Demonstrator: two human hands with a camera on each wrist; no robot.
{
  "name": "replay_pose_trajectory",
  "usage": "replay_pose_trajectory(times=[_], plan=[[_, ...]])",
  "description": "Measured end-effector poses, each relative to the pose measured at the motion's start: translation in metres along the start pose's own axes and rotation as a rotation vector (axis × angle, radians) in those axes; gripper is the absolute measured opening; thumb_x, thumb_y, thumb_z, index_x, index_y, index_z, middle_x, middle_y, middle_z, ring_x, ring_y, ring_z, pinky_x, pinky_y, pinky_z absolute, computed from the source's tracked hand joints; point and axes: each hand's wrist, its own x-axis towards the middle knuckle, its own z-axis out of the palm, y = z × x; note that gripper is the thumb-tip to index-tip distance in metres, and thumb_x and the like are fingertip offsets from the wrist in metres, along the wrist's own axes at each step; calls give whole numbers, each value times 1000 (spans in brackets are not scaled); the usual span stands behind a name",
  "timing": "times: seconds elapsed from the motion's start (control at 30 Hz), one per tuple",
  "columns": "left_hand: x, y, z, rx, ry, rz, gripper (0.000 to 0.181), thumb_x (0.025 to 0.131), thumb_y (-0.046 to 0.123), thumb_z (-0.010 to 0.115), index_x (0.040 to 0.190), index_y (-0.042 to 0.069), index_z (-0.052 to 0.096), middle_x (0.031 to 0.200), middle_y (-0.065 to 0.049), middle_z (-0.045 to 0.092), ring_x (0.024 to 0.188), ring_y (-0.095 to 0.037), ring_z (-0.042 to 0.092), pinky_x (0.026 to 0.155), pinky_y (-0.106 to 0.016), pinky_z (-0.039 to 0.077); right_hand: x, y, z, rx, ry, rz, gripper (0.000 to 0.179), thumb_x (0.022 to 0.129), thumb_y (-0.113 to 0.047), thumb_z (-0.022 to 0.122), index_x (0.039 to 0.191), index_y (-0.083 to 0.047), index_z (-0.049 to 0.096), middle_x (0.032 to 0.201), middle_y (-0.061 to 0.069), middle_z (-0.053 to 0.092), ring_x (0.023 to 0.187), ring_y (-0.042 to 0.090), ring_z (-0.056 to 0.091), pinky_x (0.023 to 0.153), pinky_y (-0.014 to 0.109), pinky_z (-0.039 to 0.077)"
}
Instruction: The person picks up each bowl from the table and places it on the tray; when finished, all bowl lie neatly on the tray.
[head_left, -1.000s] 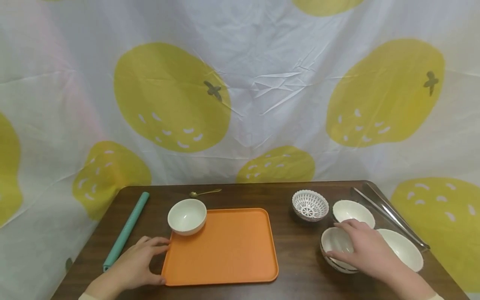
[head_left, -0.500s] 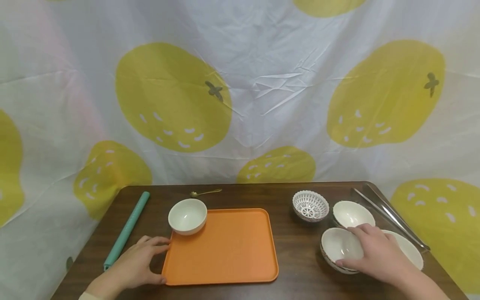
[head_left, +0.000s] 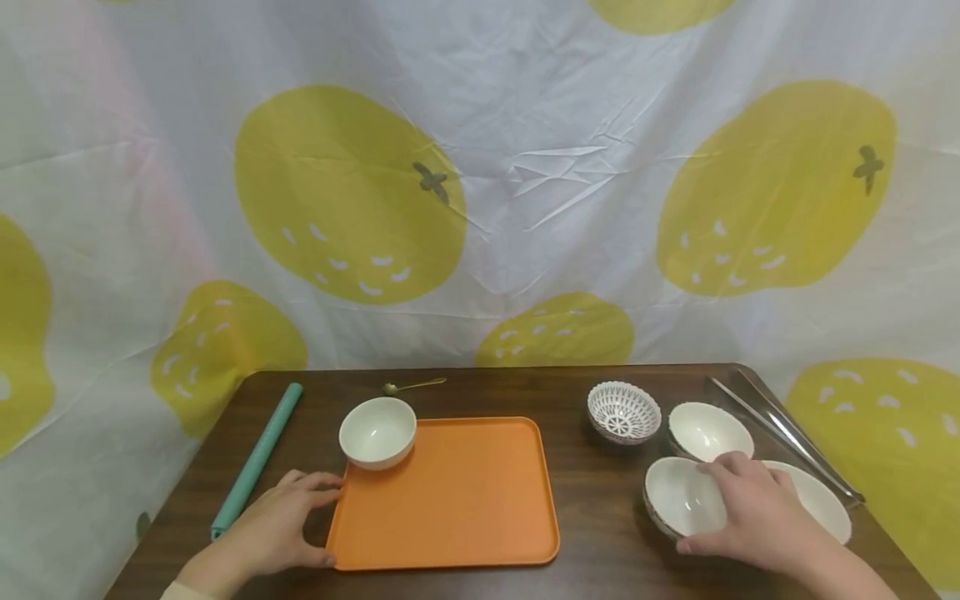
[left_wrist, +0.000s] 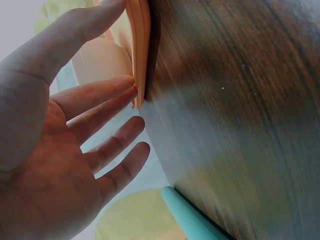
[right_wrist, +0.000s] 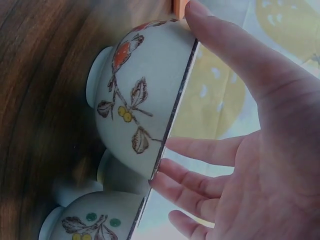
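Observation:
My left hand (head_left: 270,525) touches the left edge of an orange tray (head_left: 480,508) with thumb and fingertips, its fingers fairly straight. The left wrist view shows the thumb and two fingertips against the tray's rim (left_wrist: 141,50). A white bowl (head_left: 377,433) stands over the tray's back left corner. On the right, my right hand (head_left: 757,517) holds a bowl (head_left: 678,500) by its rim, thumb at the front, fingers at the back. Seen from the right wrist, this bowl (right_wrist: 145,85) carries a painted branch with leaves and berries. Other white bowls (head_left: 708,429) (head_left: 813,500) lie around that hand.
A lattice-patterned bowl (head_left: 622,412) stands behind the held one. Metal tongs (head_left: 787,433) lie along the table's right edge. A rolled teal mat (head_left: 258,458) is on the left, and a small gold spoon (head_left: 412,386) at the back. A lemon-print cloth (head_left: 555,208) hangs behind.
My right hand has shifted right along the bowl's rim, so more of the bowl's white inside shows. My left hand stays at the tray's edge.

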Motion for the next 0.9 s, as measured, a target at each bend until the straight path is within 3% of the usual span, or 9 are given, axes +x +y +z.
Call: replay_pose_trajectory(times=[0.37, 0.7, 0.9], plan=[[1, -1, 0, 2, 5, 6, 83, 62, 48, 95, 129, 4, 72, 140, -6, 62, 123, -31, 53, 95, -59, 50, 0, -5, 8, 26, 28, -71, 125, 39, -76, 90, 133, 1, 62, 116, 18, 63, 104, 36, 59, 81, 58, 47], [0, 0, 1, 30, 41, 56, 80, 61, 47, 95, 126, 6, 73, 137, -6, 63, 119, -32, 55, 92, -57, 51, 4, -11, 19, 136, 101, -97, 118, 38, -67, 95, 126, 4, 63, 119, 13, 63, 107, 32, 60, 87, 57, 51], [0, -2, 1, 29, 40, 57, 80, 62, 47, 95, 126, 5, 73, 137, -6, 63, 120, -32, 55, 93, -58, 51, 10, -31, 20, 178, 135, -108, 113, 37, -64, 97, 124, 0, 63, 119, 11, 62, 106, 30, 60, 85, 54, 51]])
